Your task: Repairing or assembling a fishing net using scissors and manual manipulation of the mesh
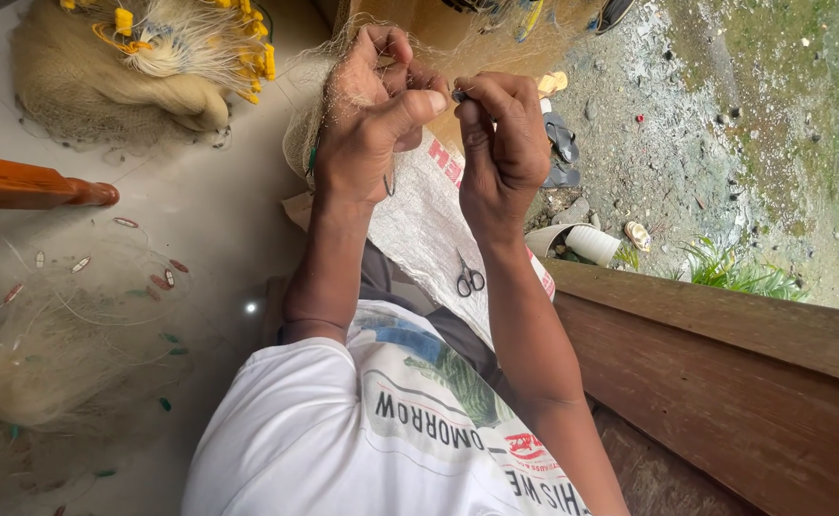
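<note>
A pale floor (200, 210) fills the left of the frame; heaped fishing net (66, 354) lies lower left, another net pile with yellow floats (161, 67) upper left.

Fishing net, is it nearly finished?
Hard to say. Looks done: a bundle with yellow floats lies heaped aside. In hand: the left hand clutches fine net, the right hand pinches a small dark piece. Maybe left: a loose net pile spreads on the floor; scissors lie on the white sack.
</note>
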